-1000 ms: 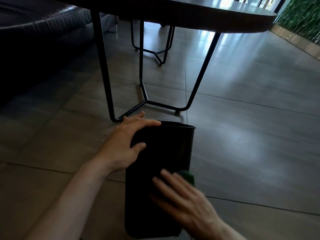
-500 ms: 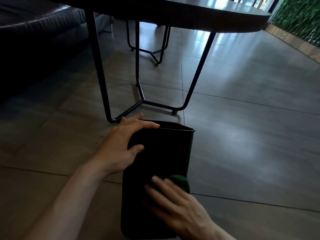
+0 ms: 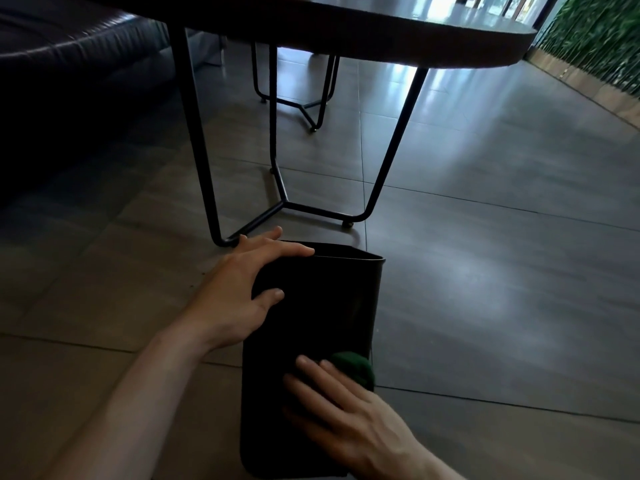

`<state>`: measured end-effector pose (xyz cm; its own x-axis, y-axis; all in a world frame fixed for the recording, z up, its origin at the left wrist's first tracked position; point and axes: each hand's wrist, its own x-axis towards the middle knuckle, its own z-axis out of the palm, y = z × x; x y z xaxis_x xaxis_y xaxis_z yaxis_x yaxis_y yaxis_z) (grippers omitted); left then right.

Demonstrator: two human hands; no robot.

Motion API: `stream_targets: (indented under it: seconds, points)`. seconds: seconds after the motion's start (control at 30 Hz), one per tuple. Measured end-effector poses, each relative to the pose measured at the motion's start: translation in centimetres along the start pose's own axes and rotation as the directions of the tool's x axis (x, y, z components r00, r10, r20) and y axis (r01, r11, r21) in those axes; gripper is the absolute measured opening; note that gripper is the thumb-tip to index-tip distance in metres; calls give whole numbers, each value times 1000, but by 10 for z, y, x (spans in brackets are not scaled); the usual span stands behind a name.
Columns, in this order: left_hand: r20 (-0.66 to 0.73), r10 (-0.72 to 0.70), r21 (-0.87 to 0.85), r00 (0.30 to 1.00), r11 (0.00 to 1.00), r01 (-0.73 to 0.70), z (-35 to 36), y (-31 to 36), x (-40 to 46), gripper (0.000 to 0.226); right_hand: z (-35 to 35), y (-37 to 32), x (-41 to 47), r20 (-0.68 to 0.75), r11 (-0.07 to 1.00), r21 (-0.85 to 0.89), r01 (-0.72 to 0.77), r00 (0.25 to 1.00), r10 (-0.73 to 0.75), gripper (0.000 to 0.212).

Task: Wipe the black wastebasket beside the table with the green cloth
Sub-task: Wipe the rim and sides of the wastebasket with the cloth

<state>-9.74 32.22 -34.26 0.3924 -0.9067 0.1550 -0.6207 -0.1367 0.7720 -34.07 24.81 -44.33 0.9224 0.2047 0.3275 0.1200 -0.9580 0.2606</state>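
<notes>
The black wastebasket lies tipped on the tiled floor, its open rim pointing away from me toward the table legs. My left hand grips its left edge near the rim, fingers over the top side and thumb pressed on the wall. My right hand lies flat on the lower part of the basket's upper side, pressing the green cloth, which bulges out past my fingertips at the basket's right edge. Most of the cloth is hidden under my hand.
A dark round table on thin black metal legs stands just beyond the basket. A dark sofa fills the left. A second metal stand is farther back. Green foliage lines the far right wall.
My right hand with the cloth has slid slightly along the basket's side toward the right edge. My left hand keeps its grip; the view has shifted a little.
</notes>
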Motion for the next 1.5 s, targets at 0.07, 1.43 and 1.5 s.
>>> stream_targets:
  seconds: [0.07,1.43,1.5]
  points:
    - [-10,17,3,1000,1000,-17,-1,0,0,78,-8,15,4,-48,986,92,-136,989,141,34]
    - [-46,8,-147,999,989,-14,-25,-14,-14,66,-93,171,10,170,411,219,-885,449,877,31]
    - [-38,3,-177,999,984,-10,-28,-15,-16,62,-82,173,24,366,586,75,-807,569,737,51]
